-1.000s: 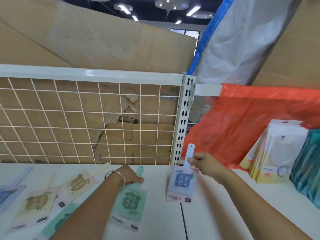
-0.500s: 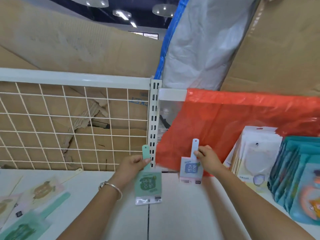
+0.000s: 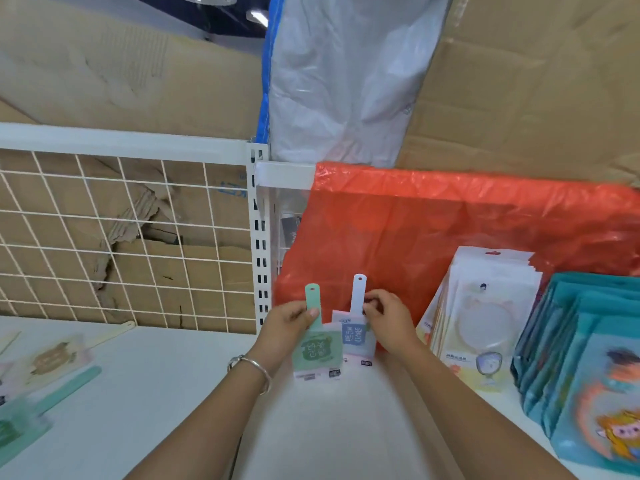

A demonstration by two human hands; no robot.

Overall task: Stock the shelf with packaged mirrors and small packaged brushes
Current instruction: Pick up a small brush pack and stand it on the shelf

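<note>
Left hand [image 3: 287, 320] pinches the green brush [image 3: 317, 349], right hand [image 3: 388, 317] the blue brush [image 3: 356, 336] (handles upright, side by side); mirror stack [image 3: 485, 306] lies right, nearer the right grip.

White shelf [image 3: 156, 393] bears flat brush packs [image 3: 55, 358] left; leaning mirror packs [image 3: 485, 317] right.

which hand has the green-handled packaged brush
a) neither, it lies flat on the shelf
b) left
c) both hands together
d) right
B: the left hand pinches the green-handled brush by its handle, while the right hand holds the pale blue brush.
</note>
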